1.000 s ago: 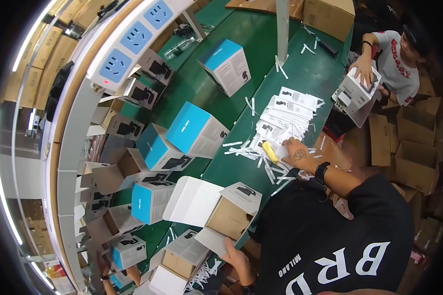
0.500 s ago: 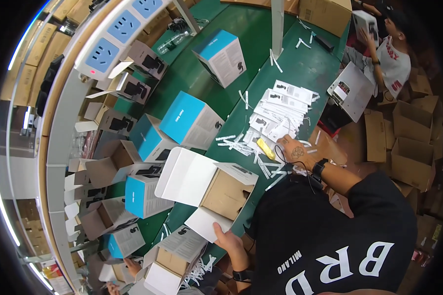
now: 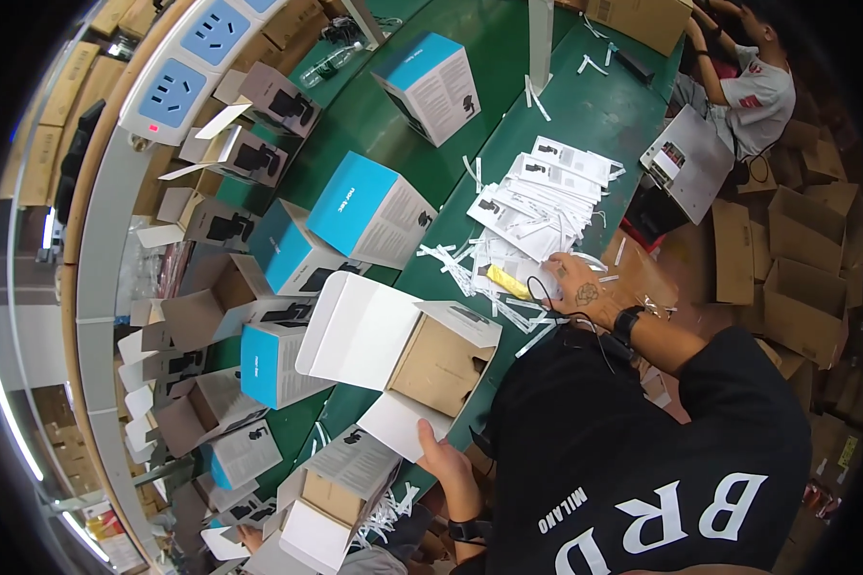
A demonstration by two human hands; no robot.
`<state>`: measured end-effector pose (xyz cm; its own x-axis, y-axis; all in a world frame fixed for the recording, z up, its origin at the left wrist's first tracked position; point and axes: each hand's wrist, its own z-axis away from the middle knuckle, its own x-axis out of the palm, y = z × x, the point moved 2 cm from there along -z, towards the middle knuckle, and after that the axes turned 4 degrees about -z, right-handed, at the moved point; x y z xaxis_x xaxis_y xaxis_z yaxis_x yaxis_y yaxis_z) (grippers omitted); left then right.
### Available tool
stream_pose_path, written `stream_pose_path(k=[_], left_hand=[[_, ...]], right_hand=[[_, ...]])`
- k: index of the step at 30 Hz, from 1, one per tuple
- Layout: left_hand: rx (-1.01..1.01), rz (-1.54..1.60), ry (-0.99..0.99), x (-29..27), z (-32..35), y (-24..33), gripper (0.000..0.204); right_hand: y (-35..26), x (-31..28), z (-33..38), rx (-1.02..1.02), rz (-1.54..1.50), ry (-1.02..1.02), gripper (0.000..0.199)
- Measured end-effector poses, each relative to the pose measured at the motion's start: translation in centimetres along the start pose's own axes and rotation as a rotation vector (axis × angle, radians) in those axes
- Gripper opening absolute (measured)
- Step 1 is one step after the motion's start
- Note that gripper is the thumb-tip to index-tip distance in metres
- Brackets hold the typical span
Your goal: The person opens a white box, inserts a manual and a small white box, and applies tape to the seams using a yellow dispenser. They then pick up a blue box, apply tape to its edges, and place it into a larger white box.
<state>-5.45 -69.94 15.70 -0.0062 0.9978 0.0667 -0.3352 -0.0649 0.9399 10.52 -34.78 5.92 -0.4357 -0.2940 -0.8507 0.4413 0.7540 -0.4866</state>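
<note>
My left hand (image 3: 448, 467) grips an open cardboard box (image 3: 443, 374) by its near white flap, thumb on top and the other fingers hidden beneath. The box tilts toward me; a brown cardboard insert shows inside, and its large white lid stands folded back to the left. To the right, my right hand (image 3: 585, 293) lies at the near edge of a fanned pile of white printed leaflets (image 3: 556, 196). Its fingers are bent and closed on a leaflet there, the tips partly hidden. Beside those fingers are a yellow object (image 3: 506, 281) and a loop of dark cord (image 3: 537, 286).
Blue-and-white boxes (image 3: 360, 209) and several open ones stand left on the green table (image 3: 489, 67). White paper strips (image 3: 446, 264) lie scattered. A power strip (image 3: 173, 91) runs along the upper left. Another person (image 3: 758, 96) sits far right, near empty cartons (image 3: 804, 311); another hand (image 3: 249, 539) shows lower left.
The view has shifted, so table things appear higher. My left hand still holds the box. The right fingers now reach a little further over the leaflets; the far person's white object is out of sight.
</note>
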Motion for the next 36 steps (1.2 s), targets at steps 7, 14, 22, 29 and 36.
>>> stream_pose_path(k=[7,14,22,29,36], left_hand=[[-0.024,-0.046,0.034,0.8,1.1,1.7,0.054],[-0.052,-0.032,0.014,0.5,1.4,2.2,0.054],[-0.014,-0.019,-0.026,-0.3,0.6,2.0,0.053],[0.003,-0.073,-0.099,-1.9,0.6,3.2,0.062],[0.461,-0.083,-0.012,-2.5,2.3,6.5,0.066]], right_hand=[[-0.7,-0.2,-0.8,-0.341,0.179,-0.071,0.031],[-3.0,-2.6,-1.9,-0.230,-0.165,-0.071,0.015],[-4.1,-6.1,-3.3,0.513,-0.944,-0.019,0.014],[-8.4,-11.7,-6.6,0.212,-1.335,0.259,0.020],[-13.9,-11.6,-4.0,0.653,-1.919,-0.421,0.021]])
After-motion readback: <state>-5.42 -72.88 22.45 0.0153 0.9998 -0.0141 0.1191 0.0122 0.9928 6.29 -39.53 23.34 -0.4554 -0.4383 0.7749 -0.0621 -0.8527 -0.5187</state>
